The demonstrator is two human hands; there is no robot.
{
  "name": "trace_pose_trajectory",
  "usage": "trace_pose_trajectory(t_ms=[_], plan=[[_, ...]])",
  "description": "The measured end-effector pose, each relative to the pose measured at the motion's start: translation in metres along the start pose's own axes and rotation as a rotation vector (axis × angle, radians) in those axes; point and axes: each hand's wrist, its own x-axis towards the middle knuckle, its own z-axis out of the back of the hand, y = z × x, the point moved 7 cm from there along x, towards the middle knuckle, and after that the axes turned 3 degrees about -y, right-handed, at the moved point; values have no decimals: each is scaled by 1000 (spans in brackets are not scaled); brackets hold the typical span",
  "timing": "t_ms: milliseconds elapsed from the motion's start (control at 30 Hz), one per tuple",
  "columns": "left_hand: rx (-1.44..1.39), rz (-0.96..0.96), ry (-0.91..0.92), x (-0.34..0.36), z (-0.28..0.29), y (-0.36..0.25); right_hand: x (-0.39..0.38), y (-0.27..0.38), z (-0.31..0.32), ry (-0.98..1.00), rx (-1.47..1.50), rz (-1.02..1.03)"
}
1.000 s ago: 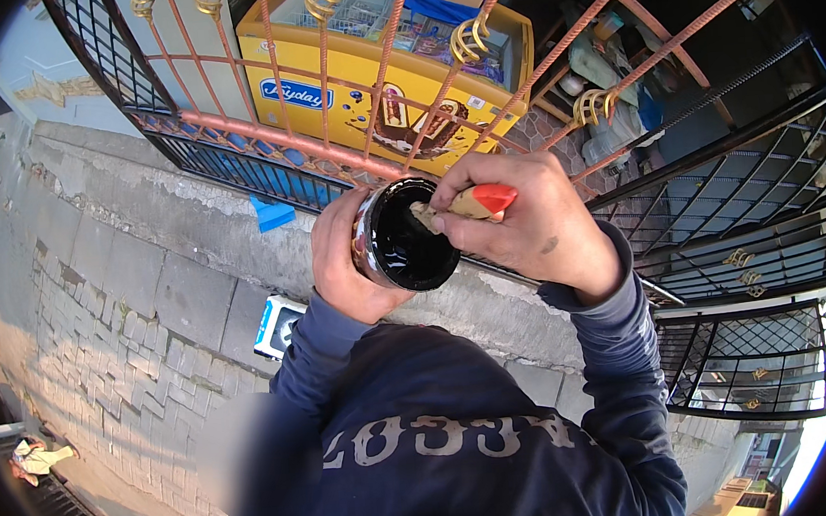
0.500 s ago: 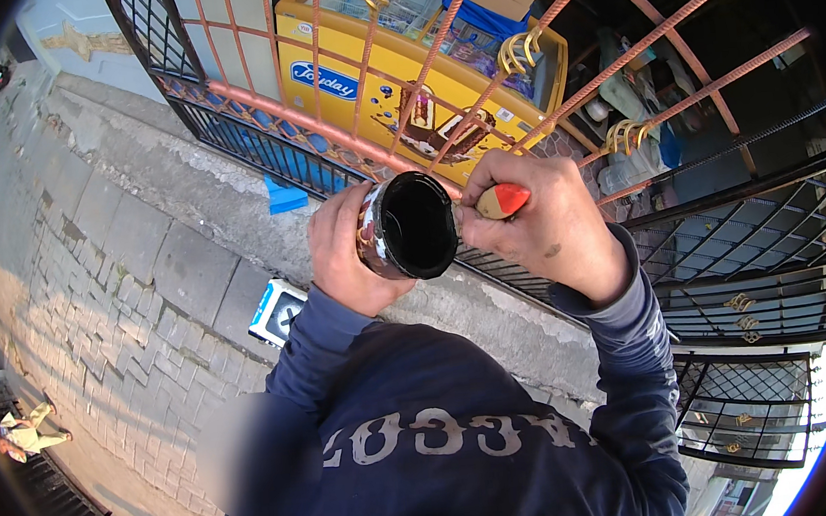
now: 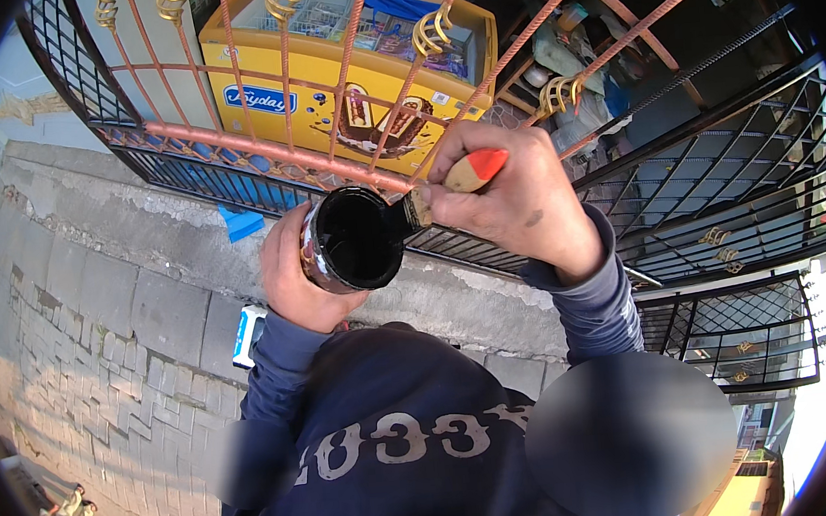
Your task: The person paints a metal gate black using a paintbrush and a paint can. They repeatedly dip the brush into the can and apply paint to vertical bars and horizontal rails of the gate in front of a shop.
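Note:
My left hand (image 3: 297, 285) is wrapped round a paint can (image 3: 353, 240) whose inside and rim are coated in black paint. The can is tilted so its mouth faces me. In my right hand (image 3: 517, 203) is a paintbrush (image 3: 469, 172) with a wooden handle and a red tip. Its dark bristles touch or lie right beside the can's right rim; I cannot tell which. Just beyond both hands runs the metal gate (image 3: 279, 156), copper-coloured on its bars and black on its lower grille.
Behind the bars stands a yellow chest freezer (image 3: 324, 110) with baskets inside. A blue piece (image 3: 240, 222) lies at the foot of the gate. A white-and-blue box (image 3: 248, 337) sits by my left forearm. Stone paving (image 3: 136, 319) stretches left; black gate panels (image 3: 719, 205) stand right.
The brush has tilted, and its bristle end now shows by the can's right rim. The view has shifted, so freezer and gate appear further left.

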Motion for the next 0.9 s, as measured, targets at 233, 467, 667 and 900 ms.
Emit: trace_pose_trajectory(t_ms=[233, 467, 667, 900], plan=[[-69, -14, 24, -1, -8, -11, -13, 19, -11, 356, 164, 234], [-28, -11, 34, -5, -6, -11, -15, 9, 4, 572, 144, 201], [-67, 28, 41, -7, -16, -12, -20, 11, -10, 543, 193, 303], [-30, 34, 87, -1, -22, -13, -23, -10, 21, 300, 275, 103]])
